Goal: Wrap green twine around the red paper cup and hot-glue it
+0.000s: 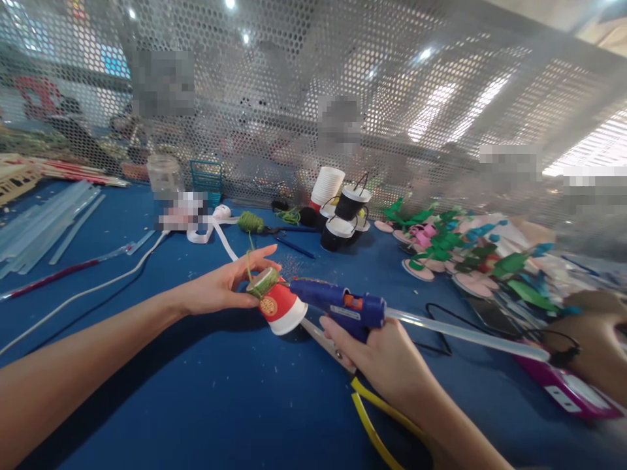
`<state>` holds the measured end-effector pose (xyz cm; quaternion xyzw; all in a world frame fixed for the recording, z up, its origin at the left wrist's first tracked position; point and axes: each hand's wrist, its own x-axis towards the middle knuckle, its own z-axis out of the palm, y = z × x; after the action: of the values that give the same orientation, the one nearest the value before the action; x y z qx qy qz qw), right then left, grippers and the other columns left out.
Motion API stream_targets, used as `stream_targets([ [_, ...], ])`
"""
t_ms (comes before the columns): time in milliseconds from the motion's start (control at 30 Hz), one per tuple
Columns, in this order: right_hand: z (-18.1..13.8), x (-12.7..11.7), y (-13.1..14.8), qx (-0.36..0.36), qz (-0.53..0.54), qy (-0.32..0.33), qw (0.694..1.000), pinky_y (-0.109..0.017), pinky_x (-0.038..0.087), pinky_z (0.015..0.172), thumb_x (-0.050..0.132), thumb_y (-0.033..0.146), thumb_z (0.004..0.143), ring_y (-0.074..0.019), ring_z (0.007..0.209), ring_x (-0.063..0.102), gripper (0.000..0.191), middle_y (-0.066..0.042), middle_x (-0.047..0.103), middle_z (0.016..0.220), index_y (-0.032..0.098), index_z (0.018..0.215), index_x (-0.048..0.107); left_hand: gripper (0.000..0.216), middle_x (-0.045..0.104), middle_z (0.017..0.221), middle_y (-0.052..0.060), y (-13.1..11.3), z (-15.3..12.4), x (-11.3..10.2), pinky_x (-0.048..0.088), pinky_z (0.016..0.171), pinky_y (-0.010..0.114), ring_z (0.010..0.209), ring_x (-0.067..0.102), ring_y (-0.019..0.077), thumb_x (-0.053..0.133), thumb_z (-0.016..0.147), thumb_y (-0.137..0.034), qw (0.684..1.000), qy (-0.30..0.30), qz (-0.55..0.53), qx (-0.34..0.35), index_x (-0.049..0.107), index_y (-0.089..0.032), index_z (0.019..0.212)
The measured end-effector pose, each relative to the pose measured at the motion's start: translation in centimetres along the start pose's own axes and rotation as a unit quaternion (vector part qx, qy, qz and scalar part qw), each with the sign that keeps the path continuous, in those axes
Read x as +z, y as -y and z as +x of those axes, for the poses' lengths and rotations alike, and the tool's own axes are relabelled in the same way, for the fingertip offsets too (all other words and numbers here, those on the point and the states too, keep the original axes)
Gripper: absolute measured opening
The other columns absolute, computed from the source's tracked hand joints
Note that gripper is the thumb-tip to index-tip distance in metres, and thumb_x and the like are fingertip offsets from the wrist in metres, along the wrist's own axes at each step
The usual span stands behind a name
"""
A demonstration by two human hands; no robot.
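My left hand [232,281] grips a red and white paper cup [287,310] by its base end, which is wound with green yarn [264,284]. The cup lies tilted, its white rim toward the lower right. A strand runs up from it to a small green yarn ball [251,222]. In my right hand [377,346] is a blue hot glue gun [337,303], its nozzle beside the yarn-wound part; whether it touches, I cannot tell. A long clear glue stick [465,336] sticks out of its back. Scissors [321,339] with yellow handles lie beneath, partly hidden by my right hand.
Stacked white cups [328,186] and black-wrapped cups [337,232] stand at the back. Craft flowers [441,254] on pink bases fill the right side, near another person's hand [592,333]. Glue sticks [49,222] and a white cord [98,287] lie left. A perforated metal screen [274,117] rises behind.
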<state>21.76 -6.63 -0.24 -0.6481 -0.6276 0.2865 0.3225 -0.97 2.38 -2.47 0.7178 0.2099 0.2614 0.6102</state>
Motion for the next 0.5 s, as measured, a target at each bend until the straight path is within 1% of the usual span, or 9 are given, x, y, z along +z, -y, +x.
stream_targets([
  [100, 0.04, 0.27, -0.16, 0.035, 0.033, 0.004, 0.999, -0.026, 0.043, 0.032, 0.056, 0.039, 0.068, -0.0135, 0.032, 0.049, 0.022, 0.001, 0.055, 0.044, 0.020, 0.059, 0.051, 0.077, 0.038, 0.132, 0.004, -0.08, 0.00, -0.02, 0.032, 0.099, 0.039, 0.122, 0.038, 0.0216, 0.058, 0.074, -0.006, 1.000, 0.000, -0.005, -0.002, 0.021, -0.036, 0.134],
  [200, 0.18, 0.40, -0.10, 0.037, 0.048, 0.004, 0.998, -0.025, 0.045, 0.035, 0.058, 0.037, 0.067, -0.0115, 0.034, 0.049, 0.020, 0.001, 0.058, 0.050, 0.019, 0.061, 0.051, 0.077, 0.037, 0.133, 0.005, -0.13, -0.02, -0.04, 0.030, 0.100, 0.039, 0.124, 0.036, 0.0215, 0.058, 0.074, -0.006, 1.000, -0.004, -0.006, -0.010, 0.020, -0.035, 0.135],
  [400, 0.20, 0.28, 0.26, 0.004, 0.063, 0.015, 0.998, -0.022, 0.041, 0.035, 0.056, 0.036, 0.070, -0.0106, 0.035, 0.048, 0.019, 0.004, 0.051, 0.043, 0.017, 0.064, 0.053, 0.076, 0.039, 0.133, 0.005, -0.13, -0.02, -0.10, 0.030, 0.100, 0.040, 0.123, 0.037, 0.0228, 0.060, 0.074, -0.009, 1.000, -0.013, -0.014, -0.020, 0.021, -0.034, 0.134],
  [500, 0.19, -0.14, 0.75, 0.020, 0.065, 0.001, 0.998, -0.022, 0.040, 0.036, 0.056, 0.036, 0.070, -0.0105, 0.035, 0.046, 0.021, 0.004, 0.048, 0.039, 0.017, 0.062, 0.055, 0.078, 0.039, 0.133, 0.006, -0.20, 0.02, -0.08, 0.030, 0.099, 0.041, 0.122, 0.039, 0.0233, 0.062, 0.072, -0.009, 0.999, -0.022, -0.024, -0.029, 0.021, -0.034, 0.134],
])
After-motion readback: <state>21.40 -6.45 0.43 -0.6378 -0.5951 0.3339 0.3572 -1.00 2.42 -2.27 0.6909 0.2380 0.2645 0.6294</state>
